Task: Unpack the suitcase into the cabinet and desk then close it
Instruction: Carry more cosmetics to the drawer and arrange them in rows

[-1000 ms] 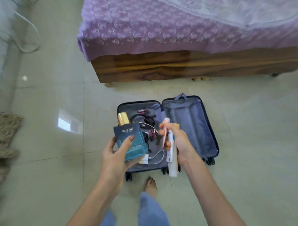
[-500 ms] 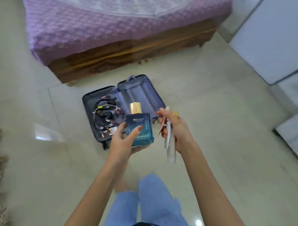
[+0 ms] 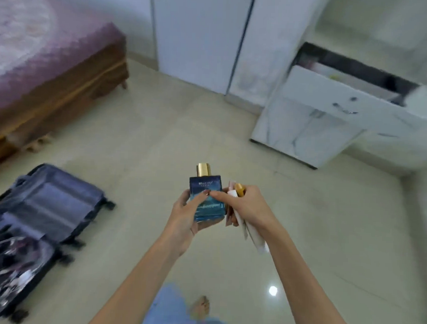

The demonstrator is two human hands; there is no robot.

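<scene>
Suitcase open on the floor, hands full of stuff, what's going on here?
A person is unpacking. The left hand holds a blue perfume bottle with a gold cap; the right hand grips a bunch of small tubes. The suitcase lies open on the floor at the left, with cables and other bits inside. Ahead to the right, a white cabinet's drawer stands pulled open.

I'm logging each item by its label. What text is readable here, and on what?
"BELLA VITA": blue perfume bottle with a gold cap, in the left hand.
A smaller line beneath it: too blurred to read.
Tubes in the right hand: no readable text.
Nothing else carries legible print.
</scene>
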